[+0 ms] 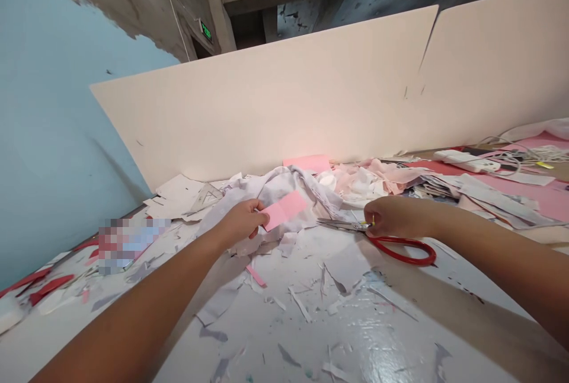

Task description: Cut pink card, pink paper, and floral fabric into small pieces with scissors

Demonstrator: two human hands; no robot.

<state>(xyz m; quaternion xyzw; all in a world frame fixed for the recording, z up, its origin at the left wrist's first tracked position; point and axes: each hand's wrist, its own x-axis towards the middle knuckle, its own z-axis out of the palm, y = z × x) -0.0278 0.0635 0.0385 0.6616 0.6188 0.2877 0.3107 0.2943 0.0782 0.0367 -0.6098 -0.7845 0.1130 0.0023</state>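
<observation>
My left hand (pixel 240 223) pinches a small rectangular piece of pink paper (pixel 284 210) by its left end, above a crumpled grey-white cloth (pixel 275 190). My right hand (pixel 393 217) closes around the pivot of a pair of steel scissors with red loop handles (pixel 402 251). Their blades (pixel 338 224) point left toward the pink paper, with a gap between them and it. The scissors rest low over the scrap-covered white tabletop (pixel 355 324). The handle loops stick out below my right hand.
A tall cream board (pixel 267 110) stands along the table's back edge, with a pink sheet (pixel 306 163) against it. Paper stacks, white cloth, a white power adapter (pixel 466 160) and tangled cables lie to the right. Red scraps lie at left, beside a blue wall (pixel 57 134).
</observation>
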